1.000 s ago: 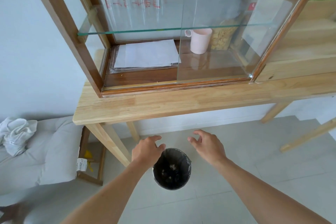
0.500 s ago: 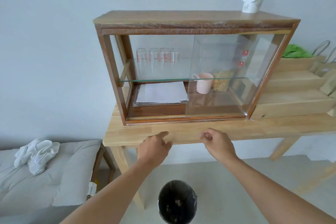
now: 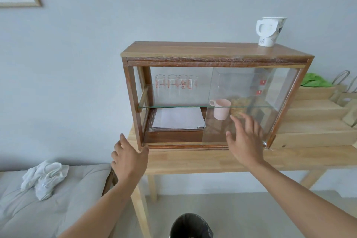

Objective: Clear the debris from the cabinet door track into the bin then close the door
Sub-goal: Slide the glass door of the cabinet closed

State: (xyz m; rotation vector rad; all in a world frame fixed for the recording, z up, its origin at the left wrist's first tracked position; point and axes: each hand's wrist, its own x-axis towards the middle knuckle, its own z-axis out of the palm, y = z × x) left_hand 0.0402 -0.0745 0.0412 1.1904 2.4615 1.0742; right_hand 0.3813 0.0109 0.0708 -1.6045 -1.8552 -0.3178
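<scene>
A wooden cabinet (image 3: pixel 212 52) with sliding glass doors stands on a light wood table (image 3: pixel 193 160). The glass door (image 3: pixel 241 87) sits slid to the right half, and the left half is open. The door track (image 3: pixel 173 146) runs along the bottom front edge. My right hand (image 3: pixel 245 139) is spread flat against the lower part of the glass door. My left hand (image 3: pixel 129 157) rests open at the cabinet's lower left corner post. A black bin (image 3: pixel 191 226) stands on the floor below, between my arms.
Inside are several glasses (image 3: pixel 175 83), a pink mug (image 3: pixel 222 109), papers (image 3: pixel 177 118) and a jar of dry food. A paper cup (image 3: pixel 270 31) stands on the cabinet top. A grey cushion (image 3: pixel 58 195) with white socks lies left; wooden steps and paper bags are right.
My view tilted up from the bin to the whole cabinet. Both hands rose from above the bin: the right onto the glass door, the left to the cabinet's left corner.
</scene>
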